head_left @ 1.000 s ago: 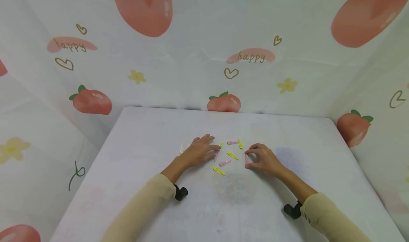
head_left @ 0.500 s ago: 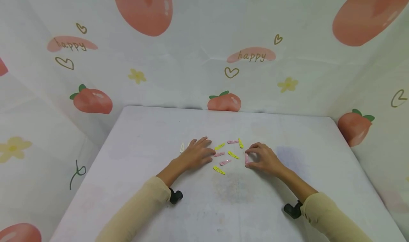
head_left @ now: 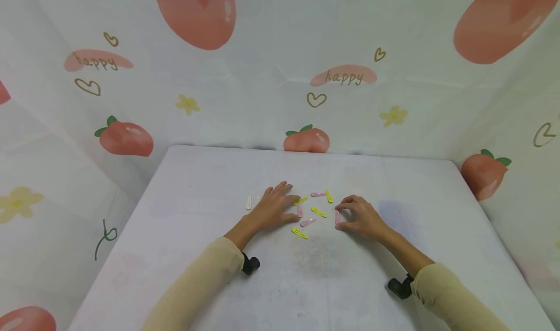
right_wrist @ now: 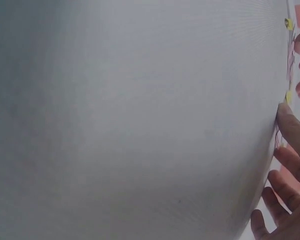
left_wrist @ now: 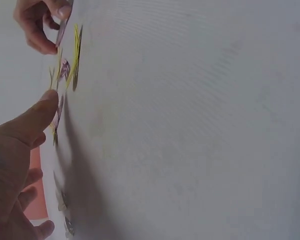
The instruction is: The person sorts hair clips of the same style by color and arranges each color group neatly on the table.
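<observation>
In the head view my right hand point(head_left: 360, 218) holds a pink snap hair clip point(head_left: 337, 217) lengthwise between thumb and index finger. My left hand point(head_left: 273, 206) has thumb and index fingertip at the two ends of another pink hair clip point(head_left: 299, 210), its other fingers spread. A yellow hair clip point(head_left: 303, 200) lies partly under the left index finger. Between the hands lie a yellow clip point(head_left: 319, 212) and a pink clip point(head_left: 308, 222). In the left wrist view the left thumb point(left_wrist: 49, 100) overlaps the clips; the right wrist view shows the right thumb point(right_wrist: 285, 112) near the table surface.
Farther back, a pink clip point(head_left: 318, 194) touches a yellow clip point(head_left: 329, 196). Nearer the front lies a yellow clip point(head_left: 299, 233). White clips point(head_left: 249, 202) lie left of the left hand, one partly hidden. A printed cloth point(head_left: 245, 102) stands behind the white table point(head_left: 210, 175).
The left hand draws back slightly, then reaches forward and right again. The pink clip at its fingertips turns from lying sideways to pointing away from me. My right hand stays in place.
</observation>
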`<state>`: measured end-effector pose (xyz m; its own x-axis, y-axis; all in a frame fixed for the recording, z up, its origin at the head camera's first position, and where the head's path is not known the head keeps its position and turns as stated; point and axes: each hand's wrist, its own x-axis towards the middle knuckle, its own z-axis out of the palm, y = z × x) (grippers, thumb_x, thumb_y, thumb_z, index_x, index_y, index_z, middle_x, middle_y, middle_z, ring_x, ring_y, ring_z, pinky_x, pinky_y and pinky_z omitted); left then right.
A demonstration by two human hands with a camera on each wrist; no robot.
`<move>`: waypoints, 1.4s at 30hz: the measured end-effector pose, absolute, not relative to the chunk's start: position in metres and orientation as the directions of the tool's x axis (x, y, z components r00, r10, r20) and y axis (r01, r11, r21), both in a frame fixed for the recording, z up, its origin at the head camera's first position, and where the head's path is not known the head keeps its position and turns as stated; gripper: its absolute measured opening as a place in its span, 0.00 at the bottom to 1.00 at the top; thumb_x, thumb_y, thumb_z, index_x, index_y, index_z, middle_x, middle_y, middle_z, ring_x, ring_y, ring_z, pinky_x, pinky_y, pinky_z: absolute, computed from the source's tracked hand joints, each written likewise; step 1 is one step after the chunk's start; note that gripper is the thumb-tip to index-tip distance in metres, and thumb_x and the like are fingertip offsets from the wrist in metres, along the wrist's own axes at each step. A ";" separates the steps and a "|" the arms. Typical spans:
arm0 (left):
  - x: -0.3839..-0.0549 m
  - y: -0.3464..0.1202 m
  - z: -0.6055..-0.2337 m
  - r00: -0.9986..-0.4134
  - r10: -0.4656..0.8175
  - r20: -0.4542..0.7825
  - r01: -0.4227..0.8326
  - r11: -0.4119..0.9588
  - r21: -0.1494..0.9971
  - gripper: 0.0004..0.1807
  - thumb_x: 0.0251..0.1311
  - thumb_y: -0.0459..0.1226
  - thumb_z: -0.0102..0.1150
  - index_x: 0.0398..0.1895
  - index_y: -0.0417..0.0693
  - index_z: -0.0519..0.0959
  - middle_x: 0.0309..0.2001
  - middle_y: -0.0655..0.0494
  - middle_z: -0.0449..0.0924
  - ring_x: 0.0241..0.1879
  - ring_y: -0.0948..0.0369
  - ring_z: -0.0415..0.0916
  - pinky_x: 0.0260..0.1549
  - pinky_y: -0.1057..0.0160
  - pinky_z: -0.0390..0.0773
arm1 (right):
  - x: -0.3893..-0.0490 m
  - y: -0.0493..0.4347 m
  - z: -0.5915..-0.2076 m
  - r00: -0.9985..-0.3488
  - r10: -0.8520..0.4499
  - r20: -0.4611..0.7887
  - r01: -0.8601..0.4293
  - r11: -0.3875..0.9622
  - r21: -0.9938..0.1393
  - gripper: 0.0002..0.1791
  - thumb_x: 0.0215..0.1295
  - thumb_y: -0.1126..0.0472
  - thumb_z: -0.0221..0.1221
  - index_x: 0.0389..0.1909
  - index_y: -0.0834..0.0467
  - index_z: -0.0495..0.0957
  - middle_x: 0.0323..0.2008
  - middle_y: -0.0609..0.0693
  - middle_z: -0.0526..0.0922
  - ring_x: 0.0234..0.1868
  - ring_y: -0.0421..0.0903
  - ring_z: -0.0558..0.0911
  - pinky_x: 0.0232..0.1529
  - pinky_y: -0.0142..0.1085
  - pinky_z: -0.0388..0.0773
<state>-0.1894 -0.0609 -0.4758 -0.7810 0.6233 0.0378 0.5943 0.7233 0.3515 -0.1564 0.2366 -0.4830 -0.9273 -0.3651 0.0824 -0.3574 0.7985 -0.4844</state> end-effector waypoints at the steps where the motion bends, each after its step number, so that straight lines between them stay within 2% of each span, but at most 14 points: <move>1: -0.190 -0.060 -0.476 -0.788 0.615 0.030 0.583 0.730 0.356 0.30 0.59 0.55 0.66 0.62 0.53 0.79 0.71 0.44 0.64 0.75 0.47 0.50 0.68 0.37 0.55 | -0.156 0.236 -0.483 -0.926 -0.367 0.083 -0.360 0.797 -0.484 0.28 0.46 0.52 0.78 0.49 0.58 0.86 0.49 0.56 0.79 0.55 0.58 0.75 0.55 0.60 0.72; 6: -0.193 -0.055 -0.480 -0.792 0.611 0.011 0.574 0.738 0.354 0.31 0.56 0.56 0.68 0.61 0.53 0.80 0.71 0.46 0.65 0.75 0.47 0.51 0.68 0.36 0.54 | -0.156 0.236 -0.482 -0.929 -0.363 0.071 -0.350 0.803 -0.483 0.27 0.47 0.52 0.78 0.49 0.58 0.86 0.49 0.56 0.79 0.55 0.58 0.75 0.56 0.59 0.72; 14: -0.193 -0.059 -0.476 -0.783 0.619 0.059 0.582 0.696 0.420 0.27 0.55 0.51 0.72 0.57 0.50 0.82 0.69 0.43 0.66 0.75 0.45 0.51 0.66 0.36 0.57 | -0.155 0.235 -0.482 -0.932 -0.355 0.078 -0.346 0.798 -0.494 0.27 0.46 0.53 0.78 0.49 0.58 0.86 0.49 0.56 0.79 0.54 0.57 0.75 0.56 0.59 0.73; 21: -0.183 -0.100 -0.467 -0.817 0.567 0.104 0.544 0.697 0.467 0.28 0.49 0.49 0.76 0.54 0.49 0.84 0.70 0.44 0.66 0.76 0.45 0.50 0.67 0.37 0.57 | -0.155 0.235 -0.484 -0.928 -0.363 0.085 -0.355 0.793 -0.495 0.27 0.47 0.53 0.78 0.49 0.59 0.86 0.49 0.56 0.79 0.53 0.57 0.75 0.55 0.59 0.73; 30: -0.163 -0.162 -0.469 -0.841 0.521 0.142 0.524 0.724 0.449 0.27 0.42 0.47 0.80 0.47 0.47 0.86 0.68 0.41 0.68 0.74 0.41 0.53 0.62 0.33 0.61 | -0.154 0.238 -0.484 -0.925 -0.368 0.095 -0.366 0.792 -0.488 0.27 0.47 0.54 0.77 0.49 0.59 0.86 0.49 0.56 0.79 0.54 0.57 0.75 0.54 0.59 0.72; 35: -0.158 -0.179 -0.476 -0.856 0.502 0.123 0.500 0.742 0.447 0.27 0.42 0.47 0.80 0.47 0.45 0.87 0.68 0.40 0.68 0.73 0.40 0.53 0.63 0.34 0.61 | -0.154 0.240 -0.485 -0.927 -0.363 0.092 -0.359 0.790 -0.497 0.27 0.47 0.55 0.77 0.49 0.60 0.85 0.49 0.56 0.78 0.54 0.57 0.75 0.54 0.59 0.72; 42: -0.155 -0.190 -0.483 -0.866 0.486 0.120 0.468 0.700 0.540 0.28 0.43 0.46 0.79 0.49 0.43 0.86 0.70 0.38 0.65 0.74 0.38 0.49 0.64 0.34 0.59 | -0.154 0.237 -0.485 -0.928 -0.361 0.087 -0.353 0.784 -0.510 0.27 0.48 0.55 0.77 0.50 0.59 0.85 0.50 0.56 0.79 0.54 0.58 0.75 0.55 0.59 0.72</move>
<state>-0.1551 -0.1899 -0.4828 -0.8658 0.4857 0.1203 0.4676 0.6998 0.5400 -0.1541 0.2368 -0.4850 -0.9284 -0.3611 0.0871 -0.3529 0.7843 -0.5103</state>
